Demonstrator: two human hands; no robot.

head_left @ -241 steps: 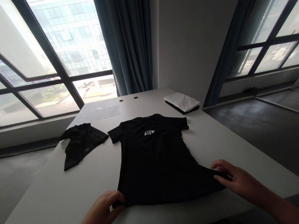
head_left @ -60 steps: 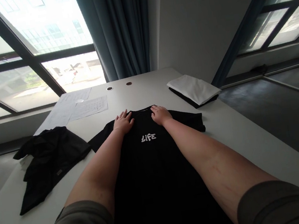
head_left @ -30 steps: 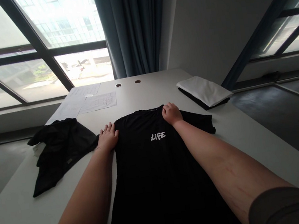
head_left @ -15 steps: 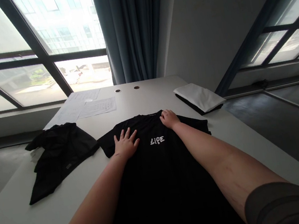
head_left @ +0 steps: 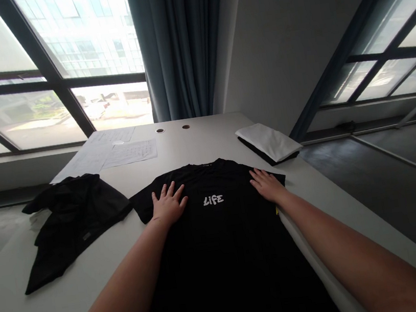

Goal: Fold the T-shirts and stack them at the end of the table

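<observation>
A black T-shirt [head_left: 226,257] lies spread on the white table, its collar at the far end and white lettering on the chest. Flat on the shirt near its left sleeve rests my left hand [head_left: 168,203], fingers spread. My right hand [head_left: 266,184] lies on the right shoulder by the other sleeve, fingers stretched out and holding nothing. A small yellow bit [head_left: 276,211] shows at the shirt's right edge, below my right wrist. The shirt's lower end runs out of view at the bottom.
A crumpled black garment [head_left: 74,226] lies left of the shirt, close to its left sleeve. Printed papers [head_left: 130,153] are at the far left of the table [head_left: 198,144]. A folded white cloth [head_left: 268,141] on a black one sits at the back right. Two cable holes pierce the far edge.
My right hand has moved right from beside the collar to the shirt's right shoulder, and its curled fingers have straightened. My left hand stays flat on the shirt. The view has shifted slightly.
</observation>
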